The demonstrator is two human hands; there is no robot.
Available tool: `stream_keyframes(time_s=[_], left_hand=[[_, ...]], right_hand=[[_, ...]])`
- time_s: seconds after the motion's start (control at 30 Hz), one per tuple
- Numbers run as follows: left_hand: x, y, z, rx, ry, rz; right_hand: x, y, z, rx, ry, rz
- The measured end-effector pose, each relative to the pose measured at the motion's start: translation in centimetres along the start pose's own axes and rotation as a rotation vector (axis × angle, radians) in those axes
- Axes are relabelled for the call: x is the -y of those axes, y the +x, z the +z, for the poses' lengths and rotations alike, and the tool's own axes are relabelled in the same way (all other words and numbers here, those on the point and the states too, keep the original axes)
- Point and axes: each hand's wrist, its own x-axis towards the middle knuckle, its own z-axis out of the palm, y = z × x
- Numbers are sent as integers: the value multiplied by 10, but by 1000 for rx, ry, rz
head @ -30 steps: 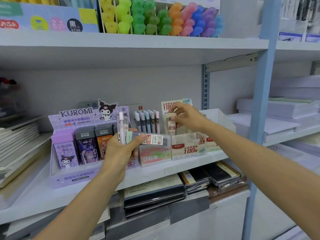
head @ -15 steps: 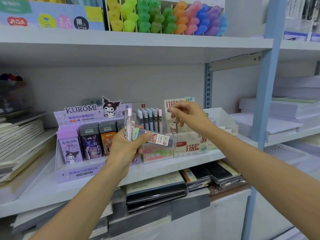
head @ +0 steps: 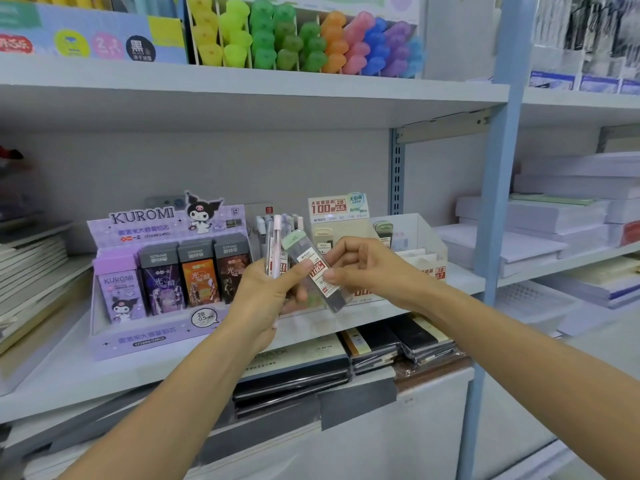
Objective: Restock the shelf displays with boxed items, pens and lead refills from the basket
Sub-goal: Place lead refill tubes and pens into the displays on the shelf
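Note:
My left hand (head: 265, 292) grips a small bunch of stock in front of the middle shelf: a pink-capped pen (head: 277, 244) standing upright and a clear lead refill case (head: 313, 268) with a green cap and a red-and-white label. My right hand (head: 367, 268) pinches the lower end of that refill case between thumb and fingers. Behind the hands stands the beige lead refill display box (head: 346, 220) marked 100 and 2B 0.5, holding a few refill cases, and beside it a clear pen holder (head: 266, 220).
A purple Kuromi display (head: 166, 271) with boxed refills sits left on the white shelf (head: 104, 368). A blue upright post (head: 491, 202) bounds the right side. Notebooks lie on the shelf below, paper stacks to the right, coloured highlighters above.
My right hand left the refill it set in the beige display box and came back left to the case held in my left hand, now pinching it. The view moved slightly closer.

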Motion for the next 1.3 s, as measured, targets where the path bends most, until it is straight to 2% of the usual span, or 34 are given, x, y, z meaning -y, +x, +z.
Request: stream_keyframes(time_s=[0.3, 0.37, 0.53, 0.63, 0.97, 1.1, 1.3], left_hand=[[4, 2, 27, 183, 107, 10], [3, 3, 30, 204, 89, 1], [6, 11, 36, 215, 61, 15], [8, 17, 37, 169, 0, 3], [15, 34, 38, 112, 81, -34], [17, 36, 33, 95, 142, -67], [17, 34, 32, 121, 177, -30]], right_hand=[[16, -13, -26, -167, -18, -66], [18, -15, -43, -276, 14, -69], [17, -9, -101, -677, 5, -88], [11, 0, -128, -792, -69, -112], [-36, 32, -142, -671, -266, -8], [-45, 33, -149, -696, -307, -23], [-49, 40, -144, -634, -406, 27]])
